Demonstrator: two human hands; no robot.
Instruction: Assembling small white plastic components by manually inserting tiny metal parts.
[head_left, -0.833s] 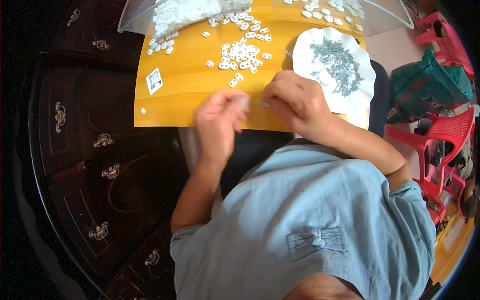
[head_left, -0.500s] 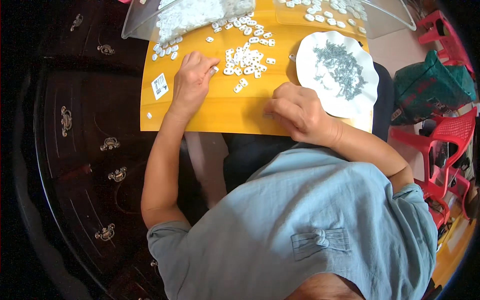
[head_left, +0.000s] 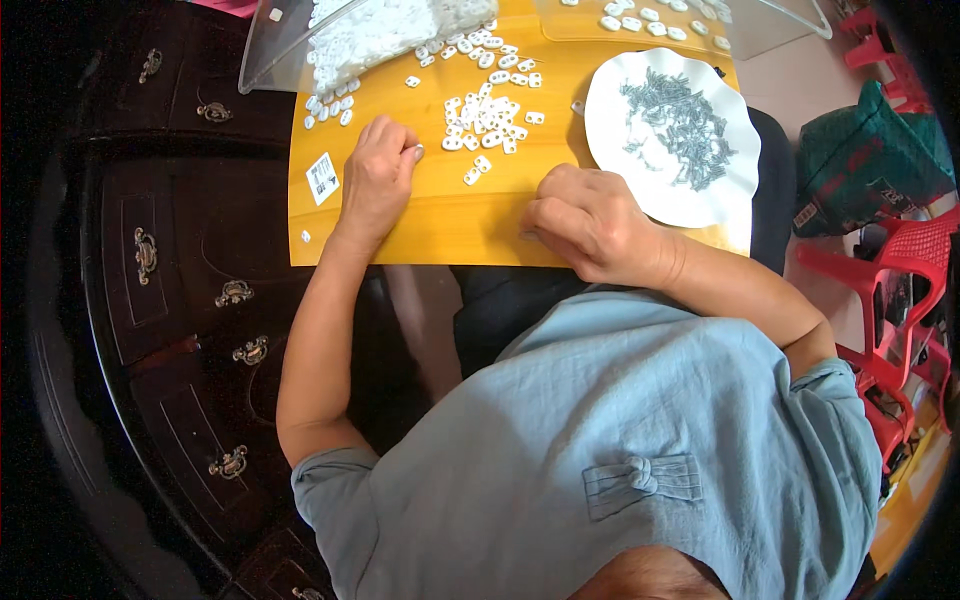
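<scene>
On the yellow tabletop [head_left: 440,225], my left hand [head_left: 378,175] rests with its fingers curled closed, and a small white piece [head_left: 418,152] shows at the fingertips. To its right lies a loose pile of small white plastic pieces with two holes [head_left: 487,120]. Two of these pieces [head_left: 476,170] lie apart on the near side of the pile. My right hand [head_left: 595,222] is closed above the table's near edge, thumb and fingers pressed together; what they hold is hidden. Just beyond it stands a white scalloped plate [head_left: 735,200] of thin grey metal pins [head_left: 685,130].
A clear bin [head_left: 270,60] heaped with white pieces stands at the far left, another clear tray [head_left: 775,40] at the far right. A white label [head_left: 322,178] lies by my left hand. Dark drawers [head_left: 190,230] flank the left; red plastic chairs [head_left: 890,270] and a green bag [head_left: 865,165] the right.
My left hand has drawn back a little toward me, away from the pile, still closed. My right hand stays closed in nearly the same place. The whole view has shifted slightly.
</scene>
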